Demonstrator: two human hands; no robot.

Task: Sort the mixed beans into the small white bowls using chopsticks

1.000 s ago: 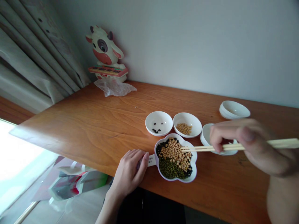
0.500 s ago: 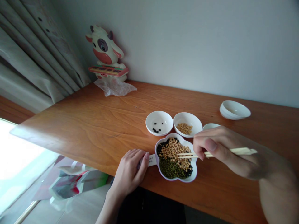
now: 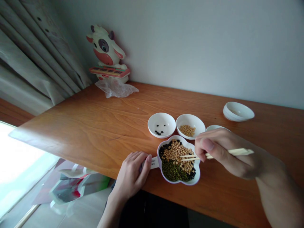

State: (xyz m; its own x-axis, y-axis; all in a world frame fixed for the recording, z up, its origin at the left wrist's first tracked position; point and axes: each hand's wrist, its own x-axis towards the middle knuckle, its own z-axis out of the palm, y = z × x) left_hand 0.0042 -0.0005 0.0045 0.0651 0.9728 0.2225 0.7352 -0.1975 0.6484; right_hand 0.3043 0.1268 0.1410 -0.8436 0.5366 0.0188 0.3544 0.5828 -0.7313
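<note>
A person's right hand (image 3: 220,152) grips a pair of slim, pale chopsticks (image 3: 239,152), their tips slightly parted among round tan beans (image 3: 175,153) in a scalloped dish (image 3: 197,167) at the near edge of a glossy, wood-grained table (image 3: 106,126). The left hand (image 3: 133,171) is closed around the dish's short handle, which bears a white label (image 3: 155,162) with dark print. Inside the lilac-rimmed dish, the tan beans lie beside small green beans (image 3: 174,172), with shiny black beans (image 3: 165,148) along the edges. Just beyond, a smooth, round white left bowl (image 3: 166,118) holds a few black beans; the adjoining middle bowl (image 3: 193,120) holds a small heap of tan ones. The right hand mostly hides a third bowl (image 3: 217,127), its contents out of sight. Another white bowl (image 3: 237,117) stands at far right; a crinkled clear plastic bag (image 3: 116,88) lies at far left before a cow toy (image 3: 104,50).
</note>
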